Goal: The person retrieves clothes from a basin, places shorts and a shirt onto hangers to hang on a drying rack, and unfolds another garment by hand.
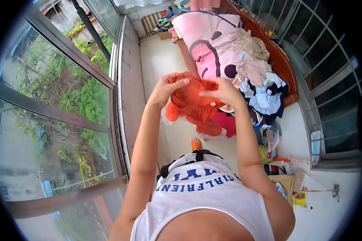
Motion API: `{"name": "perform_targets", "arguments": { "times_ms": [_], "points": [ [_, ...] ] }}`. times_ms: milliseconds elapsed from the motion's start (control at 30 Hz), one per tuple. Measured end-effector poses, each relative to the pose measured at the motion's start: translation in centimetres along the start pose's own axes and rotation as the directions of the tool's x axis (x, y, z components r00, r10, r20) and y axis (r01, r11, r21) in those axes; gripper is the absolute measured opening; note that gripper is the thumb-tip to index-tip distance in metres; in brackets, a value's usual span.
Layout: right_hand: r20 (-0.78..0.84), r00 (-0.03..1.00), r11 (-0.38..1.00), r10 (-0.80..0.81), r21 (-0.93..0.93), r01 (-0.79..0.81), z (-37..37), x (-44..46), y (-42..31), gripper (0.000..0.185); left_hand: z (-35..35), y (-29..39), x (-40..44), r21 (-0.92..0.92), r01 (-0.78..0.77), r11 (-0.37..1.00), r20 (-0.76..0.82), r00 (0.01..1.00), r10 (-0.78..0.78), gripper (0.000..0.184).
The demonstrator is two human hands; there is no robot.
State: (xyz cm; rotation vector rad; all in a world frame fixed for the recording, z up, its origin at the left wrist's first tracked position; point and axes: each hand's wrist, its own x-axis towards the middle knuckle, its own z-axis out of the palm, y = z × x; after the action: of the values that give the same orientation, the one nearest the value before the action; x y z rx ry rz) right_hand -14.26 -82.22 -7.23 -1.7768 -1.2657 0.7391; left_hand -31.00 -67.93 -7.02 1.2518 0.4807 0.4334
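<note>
An orange-red garment (193,98) is held up in front of my body, bunched and hanging in folds. My left hand (165,90) pinches its upper left edge, with the thumb lying on the cloth. On the other side my right hand (225,93) grips the upper right part, thumb and fingers closed on the fabric. A small white tag shows near the right hand's fingers. Below and behind the garment, a dark pink cloth (225,123) is partly hidden by it.
A wooden bed (293,80) bears a pink patterned quilt (225,40) and a pile of clothes (265,98). Windows (68,92) line the left side, barred windows (330,60) the right. Bags and small items lie on the lower right. My foot (196,144) shows on the tiled floor.
</note>
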Motion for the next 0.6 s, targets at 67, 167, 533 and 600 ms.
{"name": "perform_targets", "arguments": {
  "times_ms": [67, 167, 533, 600],
  "points": [
    [-0.034, 0.994, 0.987, -0.105, 0.116, 0.108, -0.3, 2.7, 2.5, 0.033, 0.0, 0.8, 1.4, 0.084, -0.027, 0.996, 0.012, 1.0, 0.026, 0.035],
    [-0.067, 0.995, 0.701, -0.079, 0.706, 0.104, -1.6, 4.9, 2.3, 0.025, -1.4, -0.1, 3.9, 0.743, -0.029, 0.669, 0.023, 1.0, 0.018, 0.045],
    [-0.527, 0.812, 0.958, -0.251, -0.014, 0.286, -0.9, 12.2, 4.7, 0.022, -3.5, 0.1, 9.2, 0.036, 0.073, 0.997, -0.317, 0.947, -0.058, 0.029],
    [-0.353, 0.909, 0.896, -0.22, 0.296, 0.332, -0.7, 11.9, 4.3, 0.021, -3.3, 0.6, 9.9, 0.043, 0.066, 0.997, -0.374, 0.926, -0.045, 0.03]
  ]
}}
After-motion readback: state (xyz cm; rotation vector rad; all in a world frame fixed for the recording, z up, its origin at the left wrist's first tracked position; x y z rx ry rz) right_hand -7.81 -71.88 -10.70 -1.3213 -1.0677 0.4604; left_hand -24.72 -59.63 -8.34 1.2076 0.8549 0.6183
